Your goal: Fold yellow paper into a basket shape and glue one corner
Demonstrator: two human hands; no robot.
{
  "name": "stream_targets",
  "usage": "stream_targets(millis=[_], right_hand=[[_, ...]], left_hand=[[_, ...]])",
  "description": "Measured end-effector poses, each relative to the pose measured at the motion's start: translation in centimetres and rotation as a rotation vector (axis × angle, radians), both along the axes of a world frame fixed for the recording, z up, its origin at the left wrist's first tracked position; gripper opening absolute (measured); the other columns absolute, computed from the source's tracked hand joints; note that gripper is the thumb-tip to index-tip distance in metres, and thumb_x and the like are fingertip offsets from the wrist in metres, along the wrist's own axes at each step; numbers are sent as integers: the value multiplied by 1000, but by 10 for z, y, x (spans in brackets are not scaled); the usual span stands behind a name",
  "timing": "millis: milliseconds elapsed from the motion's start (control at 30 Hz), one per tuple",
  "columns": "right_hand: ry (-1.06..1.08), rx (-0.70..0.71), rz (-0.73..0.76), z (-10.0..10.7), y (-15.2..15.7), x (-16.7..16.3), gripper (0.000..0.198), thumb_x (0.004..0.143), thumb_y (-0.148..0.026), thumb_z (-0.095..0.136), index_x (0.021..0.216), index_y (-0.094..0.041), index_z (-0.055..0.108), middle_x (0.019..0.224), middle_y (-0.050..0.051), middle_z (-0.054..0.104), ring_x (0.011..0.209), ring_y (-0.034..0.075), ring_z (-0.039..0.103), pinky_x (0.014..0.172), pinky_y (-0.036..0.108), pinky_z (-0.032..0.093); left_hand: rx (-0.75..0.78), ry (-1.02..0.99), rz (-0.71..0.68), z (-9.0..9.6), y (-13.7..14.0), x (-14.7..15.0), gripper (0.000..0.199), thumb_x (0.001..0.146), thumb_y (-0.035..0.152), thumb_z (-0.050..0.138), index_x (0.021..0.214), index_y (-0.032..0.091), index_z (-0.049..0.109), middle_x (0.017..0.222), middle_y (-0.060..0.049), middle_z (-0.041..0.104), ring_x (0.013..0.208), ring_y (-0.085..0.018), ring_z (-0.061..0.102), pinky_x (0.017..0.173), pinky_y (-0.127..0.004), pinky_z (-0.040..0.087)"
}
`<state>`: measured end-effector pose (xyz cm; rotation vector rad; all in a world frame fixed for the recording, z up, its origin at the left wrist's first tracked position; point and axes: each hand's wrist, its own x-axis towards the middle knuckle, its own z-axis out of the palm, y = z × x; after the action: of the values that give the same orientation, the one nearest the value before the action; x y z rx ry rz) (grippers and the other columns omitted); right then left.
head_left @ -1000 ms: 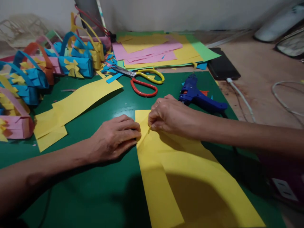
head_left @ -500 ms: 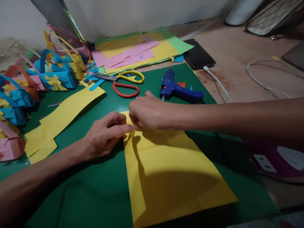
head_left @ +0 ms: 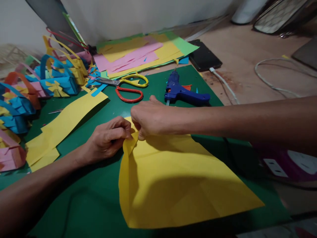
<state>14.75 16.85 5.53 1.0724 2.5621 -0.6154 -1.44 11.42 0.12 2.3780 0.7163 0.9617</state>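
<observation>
A yellow sheet of paper (head_left: 173, 178) lies on the green mat (head_left: 86, 205), its left edge curling up and its front edge lifted off the surface. My left hand (head_left: 109, 137) pinches the folded flap at the sheet's far left corner. Close beside it, my right hand (head_left: 152, 117) has its fingers closed on the same far edge, knuckles up. Both hands almost meet there, and the fingertips of the right one are partly hidden. Just beyond lie scissors (head_left: 130, 94) with one red and one yellow handle, and a blue glue gun (head_left: 185, 92).
Several small paper baskets (head_left: 60, 84) line the left side, near a yellow paper strip (head_left: 71, 115). Coloured sheets (head_left: 138, 54) are stacked at the back beside a black phone (head_left: 205, 56) on a white cable. A purple power strip (head_left: 284, 165) sits at right.
My left hand has drawn back slightly from the right and now grips the corner flap. The sheet's left edge has curled up, and its near edge has swung and lifted.
</observation>
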Motion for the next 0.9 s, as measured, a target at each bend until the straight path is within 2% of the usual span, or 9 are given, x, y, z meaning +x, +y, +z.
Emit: stream_targets(millis=[233, 600, 733, 900], right_hand=[[-56, 15, -22, 3, -1, -3, 15, 63, -25, 75, 69, -16, 65, 65, 2, 63, 92, 28, 59, 94, 56, 31], [-45, 8, -74, 0, -4, -4, 26, 63, -24, 76, 86, -17, 66, 87, 5, 65, 105, 30, 55, 98, 59, 26], [-40, 9, -58, 4, -5, -3, 17, 65, -25, 75, 77, -17, 66, 80, 5, 65, 101, 29, 56, 96, 57, 30], [-42, 16, -77, 8, -7, -3, 11, 65, -26, 74, 69, -19, 66, 72, 4, 64, 97, 27, 57, 95, 53, 33]], left_hand=[[15, 65, 52, 1, -2, 1, 15, 79, -2, 53, 79, 12, 57, 84, -6, 54, 76, -11, 56, 64, -21, 45], [43, 73, 42, -1, -2, 0, 15, 79, -1, 54, 82, 14, 57, 82, -5, 55, 74, -10, 56, 62, -19, 46], [32, 72, 26, 2, -2, 0, 15, 79, 0, 54, 81, 15, 57, 81, -5, 55, 72, -10, 56, 60, -20, 46], [42, 128, 71, 4, -3, 1, 13, 81, 4, 53, 77, 16, 55, 80, -4, 57, 71, -11, 57, 59, -20, 47]])
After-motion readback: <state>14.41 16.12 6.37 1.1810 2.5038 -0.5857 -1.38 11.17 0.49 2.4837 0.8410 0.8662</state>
